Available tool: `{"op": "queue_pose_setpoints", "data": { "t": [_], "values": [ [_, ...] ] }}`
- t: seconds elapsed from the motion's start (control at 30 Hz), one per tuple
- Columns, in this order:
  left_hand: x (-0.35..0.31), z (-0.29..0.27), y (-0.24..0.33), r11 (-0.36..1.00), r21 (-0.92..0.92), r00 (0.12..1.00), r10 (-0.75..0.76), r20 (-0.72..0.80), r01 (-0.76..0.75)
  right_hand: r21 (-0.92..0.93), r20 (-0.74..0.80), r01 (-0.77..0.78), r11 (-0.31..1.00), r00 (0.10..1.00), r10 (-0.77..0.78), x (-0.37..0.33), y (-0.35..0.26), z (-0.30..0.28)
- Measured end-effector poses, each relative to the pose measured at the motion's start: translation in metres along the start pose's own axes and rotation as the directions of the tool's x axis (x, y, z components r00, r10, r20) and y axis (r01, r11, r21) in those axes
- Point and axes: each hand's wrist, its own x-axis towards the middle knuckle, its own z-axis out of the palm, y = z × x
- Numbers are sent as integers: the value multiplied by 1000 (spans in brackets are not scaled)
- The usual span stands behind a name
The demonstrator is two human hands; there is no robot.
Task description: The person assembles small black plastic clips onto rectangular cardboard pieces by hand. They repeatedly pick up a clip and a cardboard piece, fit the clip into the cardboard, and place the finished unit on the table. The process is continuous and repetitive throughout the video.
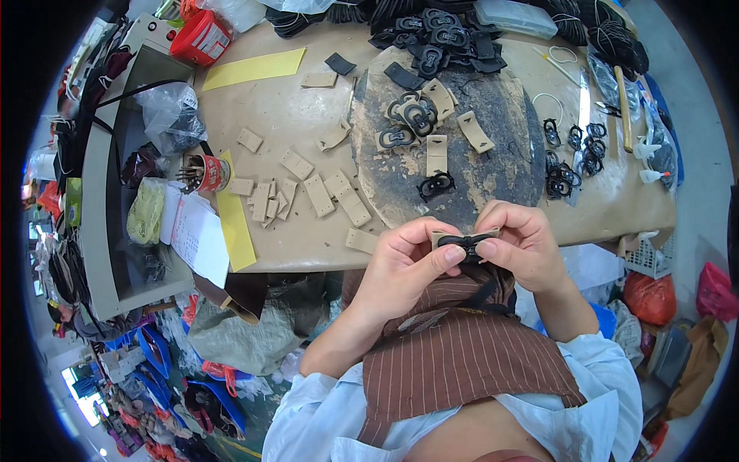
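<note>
My left hand [412, 258] and my right hand [525, 245] meet just over the table's front edge. Between them they pinch a beige tab [486, 233] with a black plastic fitting [462, 241] against it, one end in each hand. Both thumbs press on the black fitting; the fingers behind are partly hidden. Just beyond lies a worn round board [369, 173] bearing loose beige tabs [475, 132] with small dark slots. A black fitting [436, 185] sits at the end of one tab, and several more are bunched near the board's middle.
Loose beige pieces [319, 194] lie left of the board. Black fittings [562, 181] and a wooden-handled tool [622, 112] are at the right. A black heap [443, 38] covers the back. On the left are a red bucket [202, 38], red tin [213, 174] and notebook [198, 239].
</note>
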Motion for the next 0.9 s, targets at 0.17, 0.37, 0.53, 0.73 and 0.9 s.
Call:
{"op": "queue_pose_setpoints", "data": {
  "t": [0.17, 0.37, 0.53, 0.73, 0.9],
  "values": [
    [0, -6, 1, 939, 246, 968, 213, 129, -240, -371, 182, 204, 906, 973, -145, 3, -11, -4],
    [-3, -7, 18, 133, 729, 676, 513, 529, -671, -717, 435, 522, 462, 853, -288, 15, -41, -13],
    [-2, -6, 17, -54, 738, 612, 521, 595, -672, -821, 396, 431, 375, 902, -170, 13, -52, -11],
    [-1, -10, 15, -99, 740, 611, 497, 617, -666, -862, 357, 306, 405, 932, 55, 21, -62, -5],
    [-4, -12, 13, -23, 771, 671, 475, 569, -637, -853, 396, 326, 407, 912, 101, 25, -61, -3]
  ]
}}
